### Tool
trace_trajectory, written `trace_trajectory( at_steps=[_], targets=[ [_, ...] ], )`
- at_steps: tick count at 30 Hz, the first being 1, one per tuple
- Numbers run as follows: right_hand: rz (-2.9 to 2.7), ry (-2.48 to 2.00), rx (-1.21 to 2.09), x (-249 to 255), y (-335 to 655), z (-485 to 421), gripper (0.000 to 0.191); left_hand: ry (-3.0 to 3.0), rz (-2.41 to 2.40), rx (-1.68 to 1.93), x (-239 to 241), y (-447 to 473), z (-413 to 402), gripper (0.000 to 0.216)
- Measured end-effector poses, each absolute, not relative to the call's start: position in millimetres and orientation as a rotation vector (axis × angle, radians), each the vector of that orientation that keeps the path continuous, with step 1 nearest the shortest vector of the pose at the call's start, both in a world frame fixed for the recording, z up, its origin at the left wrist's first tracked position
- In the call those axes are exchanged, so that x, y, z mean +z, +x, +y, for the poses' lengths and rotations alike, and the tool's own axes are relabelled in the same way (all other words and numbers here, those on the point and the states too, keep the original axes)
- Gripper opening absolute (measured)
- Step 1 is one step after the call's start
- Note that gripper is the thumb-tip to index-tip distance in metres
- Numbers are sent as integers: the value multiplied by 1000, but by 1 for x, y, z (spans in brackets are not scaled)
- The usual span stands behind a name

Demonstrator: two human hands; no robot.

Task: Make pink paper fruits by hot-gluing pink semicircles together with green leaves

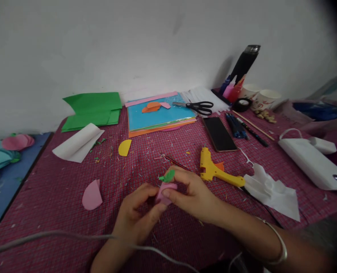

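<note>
Between both hands, over the front middle of the table, is a small pink paper craft piece (166, 193) topped with a green leaf (169, 176). My left hand (138, 208) pinches its lower left side with thumb and fingers. From the right, my right hand (192, 195) grips the same piece, its thumb on the pink front. Part of the pink piece is hidden behind the fingers. To the left lies a pink paper half-circle (92, 195), and a yellow one (125, 148) is further back. A yellow glue gun (214, 168) rests beyond my right hand.
Green sheets (97, 110), a blue paper pack (148, 119) and black-handled scissors (199, 107) are at the back. A phone (219, 133), crumpled white tissue (273, 191) and a white device (313, 163) lie right. A pale cable (72, 235) crosses the foreground. Paper scraps litter the checked cloth (63, 216).
</note>
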State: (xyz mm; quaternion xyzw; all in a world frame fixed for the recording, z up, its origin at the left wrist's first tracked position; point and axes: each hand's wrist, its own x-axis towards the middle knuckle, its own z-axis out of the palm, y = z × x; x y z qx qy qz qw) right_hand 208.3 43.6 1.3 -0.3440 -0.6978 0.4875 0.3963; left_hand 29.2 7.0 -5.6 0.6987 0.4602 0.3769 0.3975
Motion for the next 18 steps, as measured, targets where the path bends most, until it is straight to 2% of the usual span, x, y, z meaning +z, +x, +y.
trace_trajectory(
  at_steps=[6, 12, 18],
  targets=[
    [-1528, -725, 1611, 2, 210, 43, 16, 1071, 1112, 1035, -17, 27, 6, 16],
    [-1570, -826, 1573, 1, 210, 44, 17, 626, 1116, 1222, -8, 33, 11, 23],
    [-1594, -797, 1621, -5, 203, 42, 10, 555, 1136, 1281, -1, 33, 16, 28]
  ],
)
